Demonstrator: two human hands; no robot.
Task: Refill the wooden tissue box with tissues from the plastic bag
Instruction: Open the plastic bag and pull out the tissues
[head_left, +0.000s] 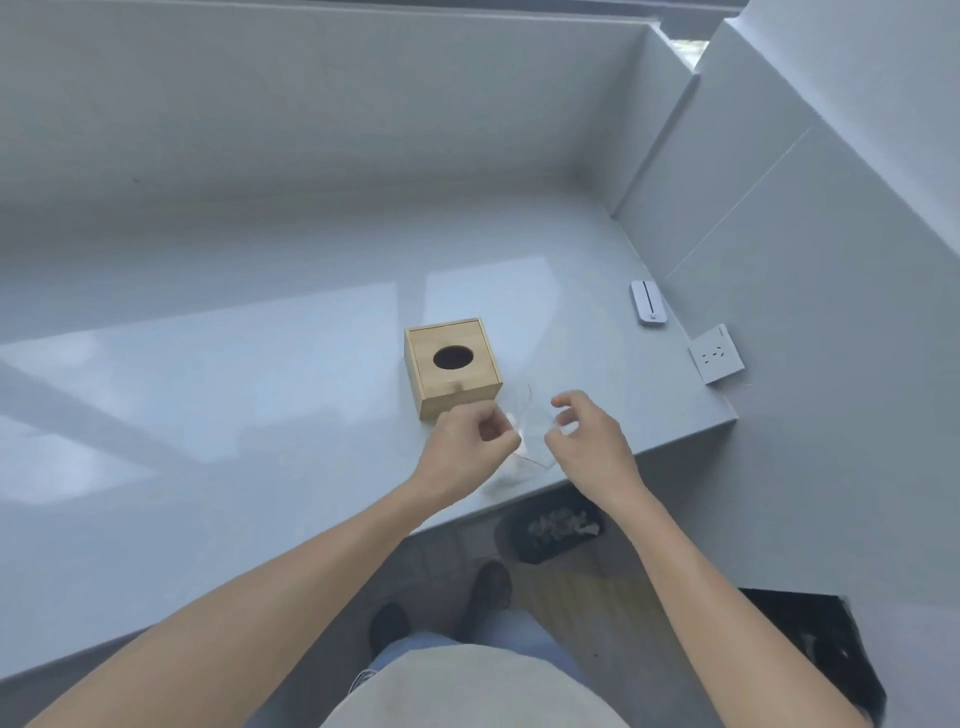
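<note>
A square wooden tissue box (453, 366) with a dark oval hole in its lid stands on the grey counter (234, 389), near the front right edge. Just in front of it lies a clear plastic bag (530, 421), hard to make out, with something white inside. My left hand (467, 447) pinches the bag's left side with curled fingers. My right hand (587, 441) hovers at the bag's right side, fingers spread and curved, touching or nearly touching the plastic; I cannot tell which.
A white flat device (648, 303) lies on the counter by the right wall. A white wall socket (718, 354) sits close to it. Below the counter edge stands a dark waste bin (550, 530) with crumpled paper, beside my shoes (488, 587).
</note>
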